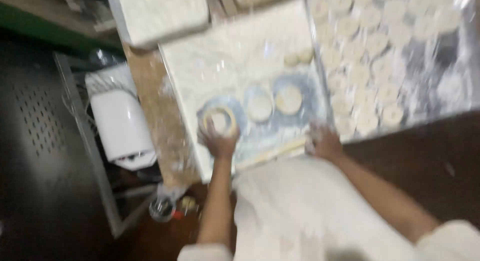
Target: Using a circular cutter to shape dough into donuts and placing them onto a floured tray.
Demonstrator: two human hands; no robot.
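The view is blurred. My left hand (218,139) rests on the near edge of a flattened round of dough (219,120) on a floured board (225,61). Two more flat dough rounds (260,107) (289,99) lie to its right. My right hand (322,141) sits at the board's near right corner, by the end of a thin wooden rolling pin (272,152). Whether it grips the pin is unclear. Two small dough balls (298,57) lie farther back on the board.
A metal tray (440,86) on the right holds several shaped dough pieces dusted with flour. A white tub (160,13) of flour stands at the back left. A white appliance (120,123) sits lower left beside the table. My white apron (300,206) fills the foreground.
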